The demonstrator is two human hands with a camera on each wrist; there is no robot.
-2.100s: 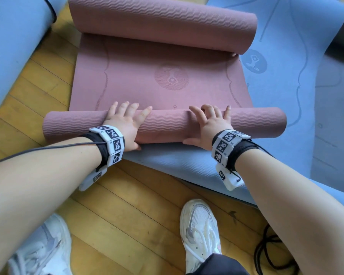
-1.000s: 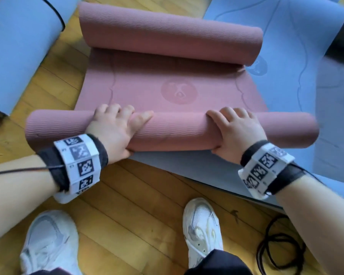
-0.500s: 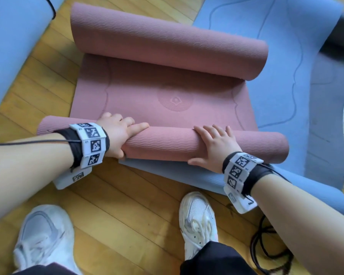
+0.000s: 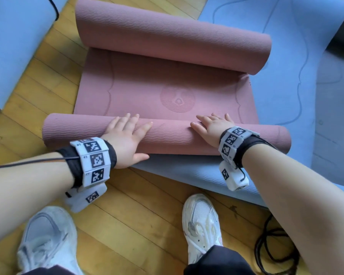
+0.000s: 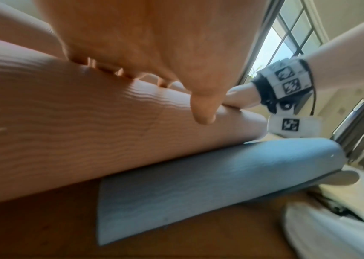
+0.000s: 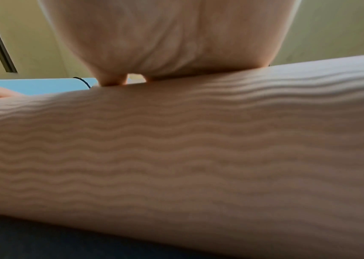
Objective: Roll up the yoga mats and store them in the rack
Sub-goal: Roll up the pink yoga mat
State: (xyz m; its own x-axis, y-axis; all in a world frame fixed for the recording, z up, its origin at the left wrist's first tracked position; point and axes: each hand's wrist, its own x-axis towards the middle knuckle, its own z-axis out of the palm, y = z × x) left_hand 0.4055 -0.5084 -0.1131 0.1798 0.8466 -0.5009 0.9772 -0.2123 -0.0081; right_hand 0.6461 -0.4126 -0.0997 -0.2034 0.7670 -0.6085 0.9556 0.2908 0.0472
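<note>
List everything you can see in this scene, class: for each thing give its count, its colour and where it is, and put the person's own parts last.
pink yoga mat: one, dusty pink, on the floor, partly over a blue mat, curled at both ends, flat in the middle
near roll: one, pink, the mat end closest to the person, under both hands
far roll: one, pink, the opposite end
blue mats: two, light blue, one beneath and to the right, another upper left
wooden floor: yellow-brown boards
cable: one, black, coiled, lower right
window: dark-framed, left wrist view
shoes: two, white, left and right
wristbands: two, black and white, left, right
left hand: flat on near roll
right hand: flat on near roll
</note>
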